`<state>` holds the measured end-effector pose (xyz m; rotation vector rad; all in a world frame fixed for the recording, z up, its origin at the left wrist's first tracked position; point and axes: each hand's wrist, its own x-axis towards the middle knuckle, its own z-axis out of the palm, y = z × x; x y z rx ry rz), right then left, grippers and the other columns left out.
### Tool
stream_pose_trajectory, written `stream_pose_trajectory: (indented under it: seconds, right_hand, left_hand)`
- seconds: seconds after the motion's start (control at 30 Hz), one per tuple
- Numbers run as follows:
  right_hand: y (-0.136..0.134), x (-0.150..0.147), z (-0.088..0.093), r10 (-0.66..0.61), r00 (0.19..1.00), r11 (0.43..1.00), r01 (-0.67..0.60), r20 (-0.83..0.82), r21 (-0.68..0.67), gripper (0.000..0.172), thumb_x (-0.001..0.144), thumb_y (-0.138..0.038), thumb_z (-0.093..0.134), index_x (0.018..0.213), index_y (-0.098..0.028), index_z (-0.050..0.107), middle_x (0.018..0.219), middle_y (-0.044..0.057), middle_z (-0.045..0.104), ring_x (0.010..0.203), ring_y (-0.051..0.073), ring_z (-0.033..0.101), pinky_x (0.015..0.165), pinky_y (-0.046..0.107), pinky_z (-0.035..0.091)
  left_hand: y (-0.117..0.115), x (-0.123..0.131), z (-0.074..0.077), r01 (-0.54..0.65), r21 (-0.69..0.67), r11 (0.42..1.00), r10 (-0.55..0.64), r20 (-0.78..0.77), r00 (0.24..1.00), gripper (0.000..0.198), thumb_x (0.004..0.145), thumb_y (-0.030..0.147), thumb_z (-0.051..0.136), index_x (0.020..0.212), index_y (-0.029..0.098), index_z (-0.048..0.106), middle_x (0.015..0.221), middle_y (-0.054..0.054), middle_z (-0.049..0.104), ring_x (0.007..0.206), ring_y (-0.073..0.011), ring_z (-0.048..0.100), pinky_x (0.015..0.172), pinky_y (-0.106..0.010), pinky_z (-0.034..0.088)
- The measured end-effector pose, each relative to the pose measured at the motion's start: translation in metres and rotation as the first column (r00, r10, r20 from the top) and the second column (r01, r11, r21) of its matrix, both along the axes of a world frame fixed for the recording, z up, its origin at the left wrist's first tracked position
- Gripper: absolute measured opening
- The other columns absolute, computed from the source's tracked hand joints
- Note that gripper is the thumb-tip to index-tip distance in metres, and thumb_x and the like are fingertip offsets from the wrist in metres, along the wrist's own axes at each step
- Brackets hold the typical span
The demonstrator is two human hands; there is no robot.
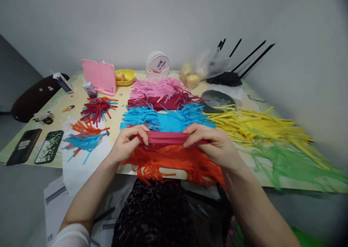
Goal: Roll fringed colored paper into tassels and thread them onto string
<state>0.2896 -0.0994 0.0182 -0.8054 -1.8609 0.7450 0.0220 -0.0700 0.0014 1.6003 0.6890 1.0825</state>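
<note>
My left hand (127, 143) and my right hand (214, 143) each pinch one end of a dark red paper strip (168, 138), held level just above the table's near edge. Under it lies an orange fringed paper pile (176, 163) that hangs over the edge. Behind the strip sit a blue fringed pile (165, 118), a dark red fringed pile (163, 102) and a pink fringed pile (154, 87).
Yellow paper strips (261, 125) and green paper strips (288, 163) spread on the right. Small mixed bundles (95, 111) and white paper (81, 160) lie left, with two phones (49, 147) near the left edge. A pink case (99, 76), a yellow bowl (127, 74), a bag of fruit (193, 76) stand at the back.
</note>
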Motion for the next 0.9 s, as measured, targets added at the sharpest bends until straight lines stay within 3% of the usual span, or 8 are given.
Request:
stream_pose_trajectory:
  seconds: [0.23,0.33,0.4,0.5,0.63,0.73,0.8,0.9]
  right_hand:
    - [-0.002,-0.001,0.013,0.0,0.976,0.985,-0.038,0.216,0.17,0.039,0.077,0.005,0.046,0.08,-0.022,0.074,0.088,0.002,0.069,0.079,0.011,0.067,0.071,0.021,0.051]
    - [-0.005,-0.004,0.022,0.004,0.951,0.97,-0.078,0.308,0.229,0.037,0.08,0.004,0.045,0.08,-0.021,0.072,0.088,0.003,0.068,0.078,0.011,0.066,0.069,0.02,0.05]
    - [-0.007,-0.005,0.026,0.007,0.936,0.961,-0.103,0.351,0.255,0.038,0.081,0.003,0.044,0.081,-0.022,0.072,0.09,0.003,0.069,0.078,0.011,0.066,0.068,0.02,0.05]
    - [-0.008,-0.001,0.028,0.03,0.917,0.958,-0.141,0.398,0.251,0.038,0.082,0.002,0.043,0.081,-0.023,0.072,0.091,0.003,0.069,0.08,0.011,0.067,0.068,0.019,0.051]
    - [-0.007,0.01,0.032,0.118,0.877,0.981,-0.176,0.465,0.082,0.033,0.09,-0.011,0.05,0.112,-0.024,0.07,0.115,0.007,0.07,0.105,0.016,0.068,0.088,0.026,0.054]
    - [-0.003,0.01,0.034,0.104,0.875,0.995,-0.086,0.473,-0.06,0.055,0.088,-0.034,0.065,0.14,-0.023,0.054,0.138,0.01,0.061,0.125,0.024,0.059,0.101,0.034,0.05]
    - [0.002,0.003,0.031,0.064,0.887,0.991,-0.002,0.458,-0.135,0.045,0.088,-0.039,0.066,0.129,-0.022,0.063,0.127,0.009,0.069,0.114,0.024,0.066,0.092,0.032,0.053]
    - [0.007,-0.009,0.022,0.059,0.899,0.974,0.043,0.435,-0.223,0.02,0.091,-0.036,0.06,0.089,-0.02,0.073,0.085,0.003,0.077,0.076,0.018,0.069,0.067,0.025,0.051]
  left_hand:
    - [0.004,-0.007,0.025,0.148,0.112,0.983,-0.117,-0.245,0.963,0.031,0.09,0.033,0.055,0.064,0.016,0.055,0.099,-0.01,0.07,0.091,-0.0209,0.062,0.085,-0.032,0.045]
    - [0.006,0.003,0.039,0.121,0.107,0.987,-0.08,-0.329,0.941,0.018,0.086,0.034,0.067,0.086,0.017,0.062,0.112,-0.01,0.071,0.105,-0.0222,0.064,0.094,-0.033,0.044]
    - [0.01,0.011,0.043,0.191,0.066,0.979,-0.147,-0.417,0.897,0.031,0.082,0.034,0.072,0.107,0.018,0.064,0.109,-0.008,0.072,0.101,-0.0208,0.065,0.09,-0.031,0.046]
    - [0.018,0.017,0.041,0.293,-0.023,0.956,-0.261,-0.525,0.811,0.022,0.084,0.035,0.069,0.095,0.016,0.069,0.087,-0.003,0.072,0.078,-0.0161,0.063,0.072,-0.026,0.045]
    - [0.021,0.016,0.037,0.249,0.005,0.969,-0.198,-0.588,0.784,0.023,0.086,0.035,0.065,0.076,0.014,0.067,0.069,0.0,0.064,0.065,-0.0124,0.054,0.063,-0.023,0.039]
    - [0.016,0.016,0.04,0.224,0.098,0.97,-0.105,-0.658,0.745,0.021,0.089,0.032,0.061,0.078,0.015,0.066,0.07,0.001,0.064,0.066,-0.0123,0.054,0.063,-0.023,0.038]
    - [0.011,0.017,0.044,0.247,0.121,0.962,-0.093,-0.702,0.706,0.019,0.09,0.03,0.06,0.08,0.016,0.067,0.07,0.001,0.064,0.065,-0.0121,0.055,0.062,-0.023,0.037]
    - [0.007,0.016,0.046,0.22,0.11,0.969,-0.077,-0.715,0.694,0.019,0.091,0.029,0.058,0.083,0.016,0.069,0.072,-0.001,0.068,0.065,-0.0127,0.058,0.062,-0.022,0.039]
